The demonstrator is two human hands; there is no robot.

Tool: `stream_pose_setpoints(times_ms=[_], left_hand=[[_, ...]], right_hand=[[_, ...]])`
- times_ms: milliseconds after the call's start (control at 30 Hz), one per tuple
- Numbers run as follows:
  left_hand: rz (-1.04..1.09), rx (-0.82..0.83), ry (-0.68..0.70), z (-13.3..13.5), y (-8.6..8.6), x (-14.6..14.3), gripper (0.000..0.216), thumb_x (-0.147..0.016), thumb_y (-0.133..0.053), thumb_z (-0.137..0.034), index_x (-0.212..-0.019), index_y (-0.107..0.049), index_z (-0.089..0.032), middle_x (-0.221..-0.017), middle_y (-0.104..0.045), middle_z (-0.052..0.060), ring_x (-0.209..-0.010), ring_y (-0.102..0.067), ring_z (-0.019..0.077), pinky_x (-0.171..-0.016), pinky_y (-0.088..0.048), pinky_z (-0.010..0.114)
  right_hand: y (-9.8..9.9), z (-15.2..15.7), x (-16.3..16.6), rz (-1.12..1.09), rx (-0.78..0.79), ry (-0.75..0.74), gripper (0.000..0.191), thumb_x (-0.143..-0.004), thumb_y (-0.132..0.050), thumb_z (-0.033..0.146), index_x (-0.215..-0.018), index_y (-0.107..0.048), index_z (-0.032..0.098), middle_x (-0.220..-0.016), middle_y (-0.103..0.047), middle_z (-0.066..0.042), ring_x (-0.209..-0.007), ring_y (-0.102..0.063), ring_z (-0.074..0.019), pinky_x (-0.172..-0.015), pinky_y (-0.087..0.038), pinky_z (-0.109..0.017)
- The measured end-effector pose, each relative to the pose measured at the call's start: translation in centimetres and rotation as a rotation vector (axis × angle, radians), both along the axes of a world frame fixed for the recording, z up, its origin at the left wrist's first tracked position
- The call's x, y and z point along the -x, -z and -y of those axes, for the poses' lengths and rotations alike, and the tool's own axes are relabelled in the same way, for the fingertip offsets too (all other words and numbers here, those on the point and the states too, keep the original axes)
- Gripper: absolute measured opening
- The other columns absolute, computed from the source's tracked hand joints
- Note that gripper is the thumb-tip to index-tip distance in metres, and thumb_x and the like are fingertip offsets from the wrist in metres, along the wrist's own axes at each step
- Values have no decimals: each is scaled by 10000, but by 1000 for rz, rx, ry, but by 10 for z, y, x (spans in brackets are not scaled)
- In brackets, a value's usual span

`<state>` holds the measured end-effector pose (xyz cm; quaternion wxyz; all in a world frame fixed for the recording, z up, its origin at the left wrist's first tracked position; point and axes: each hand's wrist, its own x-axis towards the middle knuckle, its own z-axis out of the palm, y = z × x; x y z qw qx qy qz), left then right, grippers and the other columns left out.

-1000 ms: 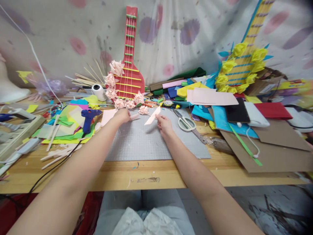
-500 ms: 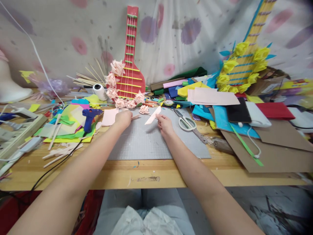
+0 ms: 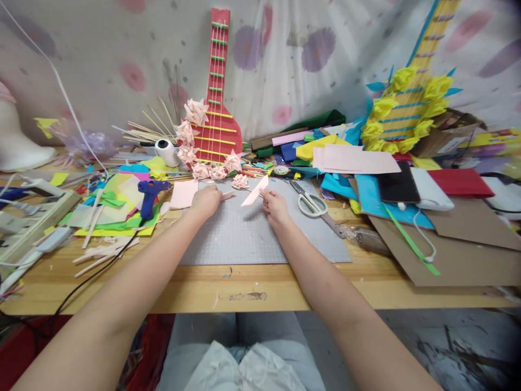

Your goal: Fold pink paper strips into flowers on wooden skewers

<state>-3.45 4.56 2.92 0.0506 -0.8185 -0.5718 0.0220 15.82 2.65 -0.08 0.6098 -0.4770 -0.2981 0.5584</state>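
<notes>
**Pink paper in both our hands, clutter on every side**

Pale pink paper is what we have in each grip. Our right hand (image 3: 275, 208) pinches the lower end of a long folded pink strip (image 3: 255, 191), which slants up and away over the grey cutting mat (image 3: 260, 239). Our left hand (image 3: 205, 201) is closed on a smaller pink scrap (image 3: 226, 194), whose tip pokes out toward the strip; the two pieces lie near each other but apart. Both hands sit at the far edge of the mat, on the wooden table (image 3: 252, 288).

Around them the table is crowded. Just left of our left hand lies a flat pink sheet (image 3: 183, 194), and beyond it a blue glue gun (image 3: 148, 194) rests on a heap of coloured paper (image 3: 109, 209). Straight ahead, pink paper flowers (image 3: 215, 172) ring the base of a red cardboard guitar (image 3: 217, 108) leaning on the backdrop, with a white tape roll (image 3: 166, 152) beside it. One loose flower (image 3: 240, 181) lies just behind the strip. To the right, white-handled scissors (image 3: 311, 205) lie on the mat's corner, close to our right hand. Further right lie a black phone (image 3: 396, 184), brown cardboard (image 3: 459, 250) and a second guitar trimmed with yellow flowers (image 3: 407, 114).
</notes>
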Motion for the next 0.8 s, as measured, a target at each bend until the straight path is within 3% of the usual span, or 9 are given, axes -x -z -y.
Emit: stream_pose_setpoints(times_ms=[200,400,467,533,633,700,800], left_hand=[[56,-20,-24,0,2,-1,375,-854,-291,-342,-931,-616,-173,-937,-570,107,-939,-514,209,-713,-377,277],[198,-31,-42,-3,3,0,235,-799,-402,-289,-789,-597,-159,-888,-588,107,-909,-543,243,-702,-392,316],[424,-24,-113,-2,3,-5,175,-771,-449,-286,-752,-567,-158,-855,-596,95,-868,-561,232,-692,-403,319],[796,51,-197,2,3,-14,151,-762,-474,-297,-742,-524,-155,-807,-602,74,-774,-583,190,-672,-420,305],[1484,373,-264,12,7,-31,166,-779,-466,-320,-781,-462,-154,-770,-606,41,-588,-575,111,-601,-444,272],[1699,506,-298,19,12,-41,156,-751,-520,-295,-774,-462,-152,-678,-593,8,-521,-546,86,-560,-438,237],[1832,617,-340,29,20,-49,150,-721,-569,-267,-755,-510,-133,-606,-577,-3,-499,-524,76,-537,-429,209]], right_hand=[[3,-2,-1,-14,-26,-14,233,-557,-660,307,-596,-472,174,-393,-258,106,-363,-169,-30,-373,-73,-213],[2,-2,0,-2,-19,-16,257,-536,-671,325,-596,-474,171,-390,-259,110,-359,-166,-25,-369,-75,-210],[1,0,1,3,-23,-34,269,-525,-675,334,-605,-479,169,-392,-259,113,-361,-167,-24,-369,-72,-206],[-1,2,3,14,-39,-86,286,-516,-683,348,-615,-484,168,-395,-257,115,-362,-166,-22,-371,-69,-203],[-2,6,6,53,-74,-241,302,-527,-685,378,-628,-497,166,-399,-263,114,-363,-169,-22,-375,-74,-202],[-3,10,7,100,-94,-345,299,-544,-679,396,-629,-509,164,-406,-284,107,-366,-184,-22,-378,-89,-203],[-4,15,9,184,-112,-433,295,-562,-670,409,-641,-536,159,-437,-340,94,-375,-212,-20,-384,-117,-206]])
